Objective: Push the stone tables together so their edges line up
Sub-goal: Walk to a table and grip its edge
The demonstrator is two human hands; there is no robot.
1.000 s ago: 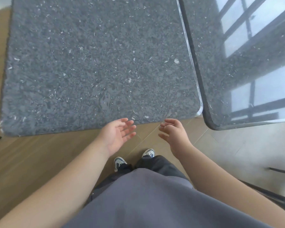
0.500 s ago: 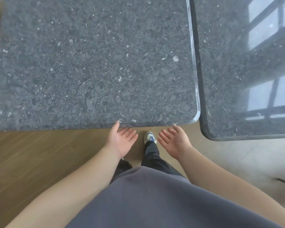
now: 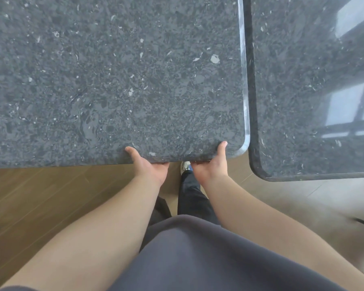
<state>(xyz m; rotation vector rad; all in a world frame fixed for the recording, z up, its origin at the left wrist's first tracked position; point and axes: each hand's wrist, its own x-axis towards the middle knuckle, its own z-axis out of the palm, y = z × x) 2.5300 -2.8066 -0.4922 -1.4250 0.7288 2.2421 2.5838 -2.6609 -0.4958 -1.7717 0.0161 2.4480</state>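
- Head view: left hand [image 3: 150, 166] and right hand [image 3: 211, 165] both grip the near edge of the dark grey speckled stone table [image 3: 114, 80], thumbs on top, fingers hidden beneath.
- A glossy second stone table [image 3: 311, 91] sits just beside it on the right, its near edge lying closer to the person.

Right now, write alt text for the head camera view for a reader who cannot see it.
Both hands grip the near edge of the left stone table, left hand and right hand with thumbs on top and fingers underneath. The right stone table sits alongside, its near edge closer to the person.
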